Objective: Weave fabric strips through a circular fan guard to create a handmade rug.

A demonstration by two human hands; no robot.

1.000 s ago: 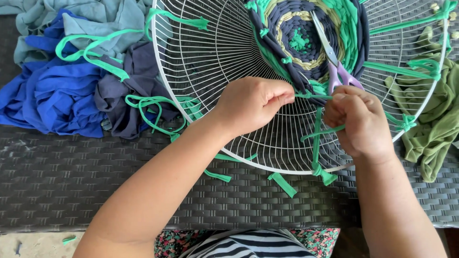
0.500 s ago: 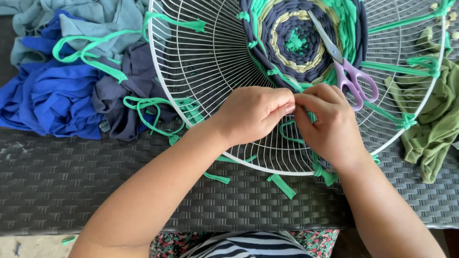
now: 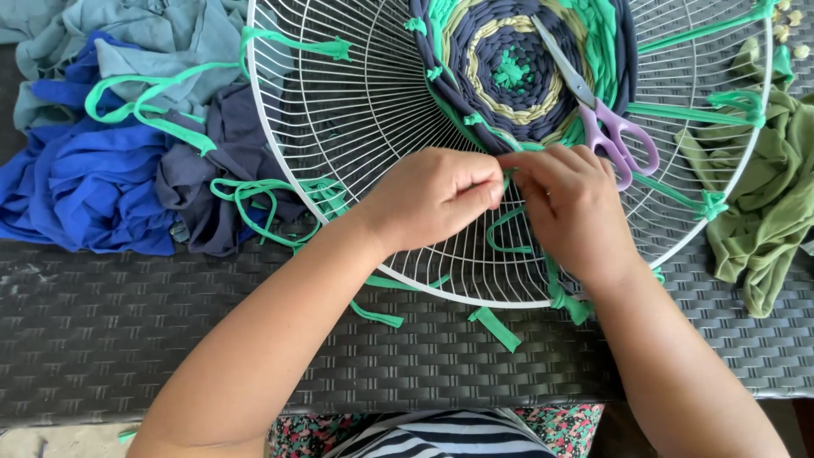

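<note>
Thin green fabric strip [image 3: 507,227] pinched between both hands over white round wire fan guard [image 3: 339,127].

Strip is held at the guard's lower middle, just below the round woven patch of navy, tan & green cloth [image 3: 509,72]; left hand [image 3: 432,197] & right hand [image 3: 570,208] are both clenched on it, fingertips touching. Purple-handled scissors [image 3: 606,127] are laid on the weave, just above right hand. Blue & grey cloth pile [image 3: 110,144] is seen at left, olive cloth [image 3: 767,187] at right, all on dark woven-rattan table [image 3: 102,339].
</note>
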